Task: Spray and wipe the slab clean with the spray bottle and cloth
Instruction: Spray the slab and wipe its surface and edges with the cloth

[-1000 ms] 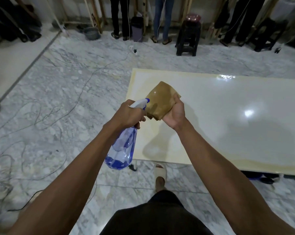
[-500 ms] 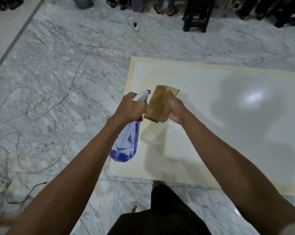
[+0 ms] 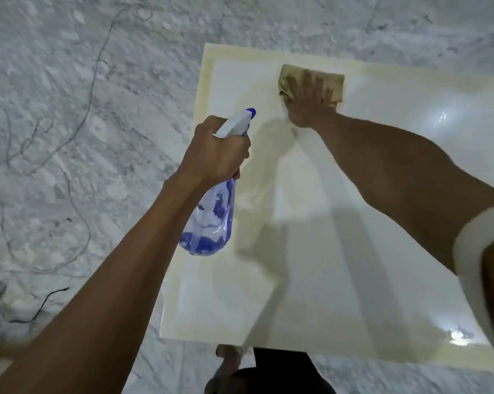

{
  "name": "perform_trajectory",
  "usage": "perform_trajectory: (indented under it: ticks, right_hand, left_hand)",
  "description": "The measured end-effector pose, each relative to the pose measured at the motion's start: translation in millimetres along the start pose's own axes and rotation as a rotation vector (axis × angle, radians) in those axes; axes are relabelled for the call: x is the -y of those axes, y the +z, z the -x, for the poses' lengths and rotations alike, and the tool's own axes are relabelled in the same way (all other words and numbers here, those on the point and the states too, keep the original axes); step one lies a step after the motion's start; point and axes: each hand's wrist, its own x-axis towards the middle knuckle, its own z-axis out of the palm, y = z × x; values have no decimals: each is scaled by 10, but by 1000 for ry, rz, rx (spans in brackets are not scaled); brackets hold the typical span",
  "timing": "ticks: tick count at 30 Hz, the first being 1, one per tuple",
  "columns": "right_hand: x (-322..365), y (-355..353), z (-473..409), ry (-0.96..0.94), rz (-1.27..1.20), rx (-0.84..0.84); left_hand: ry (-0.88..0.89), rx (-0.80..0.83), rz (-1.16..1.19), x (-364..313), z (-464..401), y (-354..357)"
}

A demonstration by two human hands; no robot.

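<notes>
The folded tan cloth (image 3: 311,84) was pressed flat-fingered by the right hand (image 3: 309,105) at the glossy cream slab's (image 3: 353,223) far corner; the translucent blue spray bottle (image 3: 211,211) was gripped in the left hand (image 3: 214,155). Wiping seemed barely begun.

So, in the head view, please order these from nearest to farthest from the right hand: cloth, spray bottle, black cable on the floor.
1. cloth: under the right hand, far side of slab.
2. spray bottle: held to its left.
3. black cable: floor, far left.
</notes>
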Motion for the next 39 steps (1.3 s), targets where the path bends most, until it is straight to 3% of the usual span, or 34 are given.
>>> perform_trajectory:
  ticks: [9, 18, 22, 27, 31, 34, 39]
  right_hand:
    - [115, 750, 1769, -95, -81, 11]
    - [228, 1800, 4416, -212, -4, 188]
    - [266, 1801, 4808, -184, -85, 296]
    - [263, 770, 4580, 70, -763, 486]
    - [-51, 116, 3779, 192, -1228, 402]
    - [12, -357, 2837, 152, -1120, 187]
    - [421, -828, 1037, -66, -538, -57]
  left_hand:
    - [-9, 79, -15, 248, 782, -26]
    - [1, 147, -18, 665, 1915, -130]
    - [0, 178, -28, 767, 2094, -100]
    - [4, 155, 1, 609, 1986, -149]
    - [21, 90, 31, 311, 1607, -259]
    - [37, 41, 48, 92, 1185, -337]
    - [44, -31, 65, -53, 455, -386]
